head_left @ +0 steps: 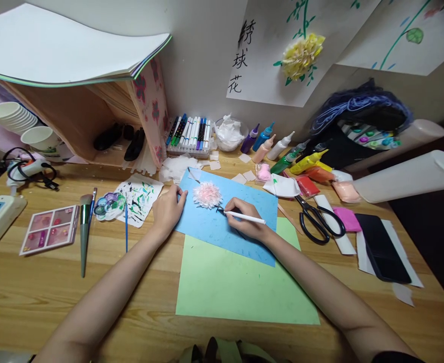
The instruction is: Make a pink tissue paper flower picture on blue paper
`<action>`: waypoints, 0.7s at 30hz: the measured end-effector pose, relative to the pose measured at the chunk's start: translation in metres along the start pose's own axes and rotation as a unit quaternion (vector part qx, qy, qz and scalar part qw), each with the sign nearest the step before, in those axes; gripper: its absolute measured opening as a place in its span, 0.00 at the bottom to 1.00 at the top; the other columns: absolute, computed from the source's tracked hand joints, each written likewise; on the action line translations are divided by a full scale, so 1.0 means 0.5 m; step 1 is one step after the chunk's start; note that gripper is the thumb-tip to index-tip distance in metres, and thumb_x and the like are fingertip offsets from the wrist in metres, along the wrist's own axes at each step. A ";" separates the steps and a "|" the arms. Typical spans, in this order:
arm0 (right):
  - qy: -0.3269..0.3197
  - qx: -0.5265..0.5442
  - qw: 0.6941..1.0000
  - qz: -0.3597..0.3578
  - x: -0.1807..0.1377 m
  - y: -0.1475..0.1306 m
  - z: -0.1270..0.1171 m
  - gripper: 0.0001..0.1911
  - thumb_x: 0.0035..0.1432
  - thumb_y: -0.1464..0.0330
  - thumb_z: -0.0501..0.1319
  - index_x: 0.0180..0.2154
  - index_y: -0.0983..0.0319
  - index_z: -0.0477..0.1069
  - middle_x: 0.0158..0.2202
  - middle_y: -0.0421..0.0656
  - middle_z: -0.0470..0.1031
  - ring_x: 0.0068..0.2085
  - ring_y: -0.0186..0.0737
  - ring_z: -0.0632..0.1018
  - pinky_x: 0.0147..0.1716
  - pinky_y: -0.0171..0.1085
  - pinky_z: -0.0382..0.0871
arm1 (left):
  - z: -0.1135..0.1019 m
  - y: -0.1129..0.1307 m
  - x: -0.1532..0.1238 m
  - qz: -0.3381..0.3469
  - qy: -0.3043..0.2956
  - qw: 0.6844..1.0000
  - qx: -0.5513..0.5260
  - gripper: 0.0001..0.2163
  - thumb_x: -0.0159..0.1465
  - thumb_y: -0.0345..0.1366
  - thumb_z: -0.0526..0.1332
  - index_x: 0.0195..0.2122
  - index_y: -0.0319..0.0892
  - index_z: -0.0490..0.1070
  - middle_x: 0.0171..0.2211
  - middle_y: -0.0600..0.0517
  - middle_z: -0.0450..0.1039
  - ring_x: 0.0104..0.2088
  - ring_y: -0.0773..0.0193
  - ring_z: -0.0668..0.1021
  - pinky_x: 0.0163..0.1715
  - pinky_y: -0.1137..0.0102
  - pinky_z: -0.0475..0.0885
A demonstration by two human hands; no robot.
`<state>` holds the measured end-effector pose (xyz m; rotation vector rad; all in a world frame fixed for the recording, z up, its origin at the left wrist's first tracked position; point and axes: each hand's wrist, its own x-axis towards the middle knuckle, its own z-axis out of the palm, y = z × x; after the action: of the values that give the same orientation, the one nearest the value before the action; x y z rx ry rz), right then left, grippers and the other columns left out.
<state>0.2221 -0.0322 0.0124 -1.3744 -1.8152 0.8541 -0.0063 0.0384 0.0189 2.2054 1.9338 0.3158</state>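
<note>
Drawing: my right hand (pixel 244 220) pinches a white pen (pixel 245 217), tip down on the blue sheet (pixel 222 227) just beside the pink flower (pixel 207 195).
Left hand: my left hand (pixel 168 209) lies with fingers loosely curled, fingertips pressing the blue sheet's left edge.
Blue sheet: lying at a slant on the desk (pixel 36 292), its lower corner overlapping the green sheet (pixel 237 287).
Flower: fluffy pink paper, sitting near the top of the blue sheet, between my two hands.
Right side: black scissors (pixel 318 222) near my right wrist, a dark phone (pixel 381 247) beyond them.
Left side: a blue brush (pixel 126 229) and a paint-smeared paper (pixel 138 196) near my left hand.
Back: markers (pixel 189 133) in a box and paint bottles (pixel 282 151) along the wall.
</note>
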 end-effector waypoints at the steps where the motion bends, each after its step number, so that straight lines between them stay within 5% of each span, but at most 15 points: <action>1: -0.011 0.003 1.000 -0.009 0.000 -0.001 0.000 0.03 0.50 0.73 0.57 0.29 0.60 0.64 0.31 0.40 0.72 0.32 0.37 0.73 0.34 0.36 0.65 | -0.001 0.000 0.000 0.000 0.000 1.000 0.000 0.12 0.65 0.46 0.49 0.37 0.45 0.66 0.26 0.54 0.72 0.30 0.61 0.75 0.25 0.70 0.55; 7: 0.028 -0.003 1.000 0.015 0.001 -0.002 -0.002 0.02 0.52 0.72 0.56 0.30 0.60 0.65 0.30 0.40 0.71 0.32 0.37 0.72 0.33 0.36 0.64 | -0.002 0.002 0.000 -0.004 -0.005 1.000 0.001 0.13 0.65 0.46 0.49 0.37 0.44 0.66 0.26 0.54 0.72 0.30 0.61 0.75 0.24 0.70 0.55; 21: -0.019 0.000 0.999 -0.029 0.000 0.002 -0.001 0.04 0.49 0.75 0.57 0.29 0.60 0.64 0.31 0.40 0.72 0.33 0.37 0.72 0.34 0.36 0.65 | 0.000 0.001 0.000 -0.001 0.007 1.000 -0.014 0.11 0.64 0.45 0.51 0.35 0.45 0.65 0.24 0.56 0.70 0.28 0.62 0.74 0.24 0.71 0.55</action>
<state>0.2231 -0.0319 0.0120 -1.3071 -1.8748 0.8543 -0.0060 0.0384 0.0192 2.1898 1.9260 0.3557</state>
